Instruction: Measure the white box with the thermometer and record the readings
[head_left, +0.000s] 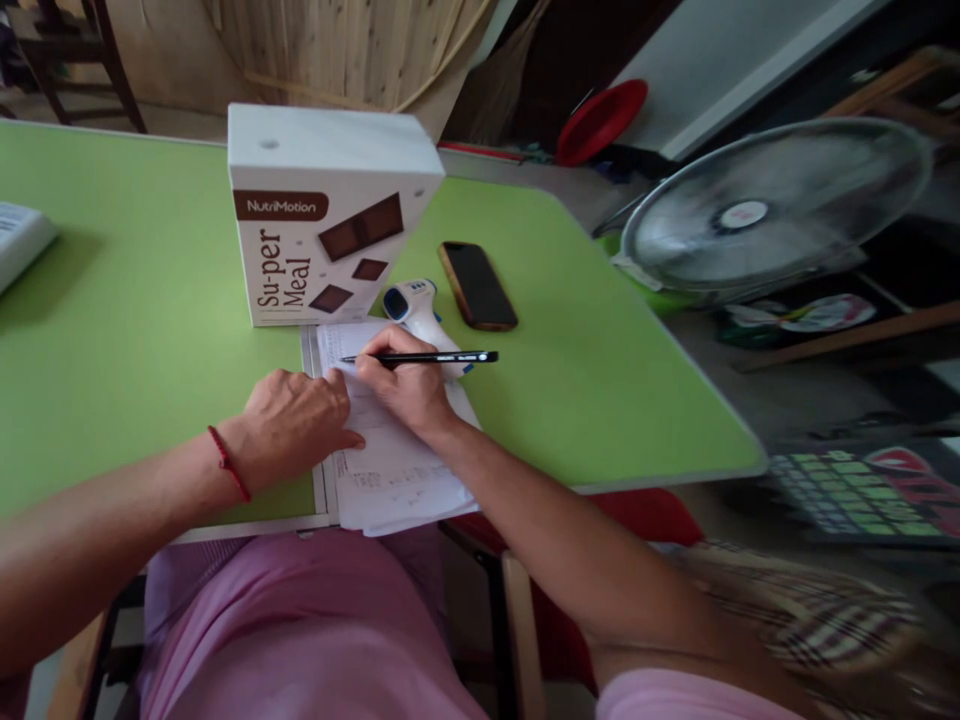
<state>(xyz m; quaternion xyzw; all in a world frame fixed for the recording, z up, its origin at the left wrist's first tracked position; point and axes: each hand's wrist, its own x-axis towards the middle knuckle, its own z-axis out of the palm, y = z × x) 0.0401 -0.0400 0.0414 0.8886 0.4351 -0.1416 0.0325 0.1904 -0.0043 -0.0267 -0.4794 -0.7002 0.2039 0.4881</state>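
Observation:
My right hand (409, 385) grips a black pen (461, 357), whose tip meets the upper part of a small stack of paper sheets (405, 495). Handwriting and printed lines show on the top sheet. My left hand (296, 425) rests at the sheets' left edge, thumb apart from the bent fingers, with a red string bracelet (226, 462) on the wrist. Just beyond the paper stands a white box (330, 145) marked "NutriMotion Su-per Meal". A white and blue infrared thermometer (424, 318) lies beside my right hand, partly hidden by it.
On the green table (592, 390), a smartphone (480, 285) lies right of the thermometer. At the left edge is part of a white object (22, 245). A fan (757, 220) stands beyond the table's right side, near a red round object (604, 120).

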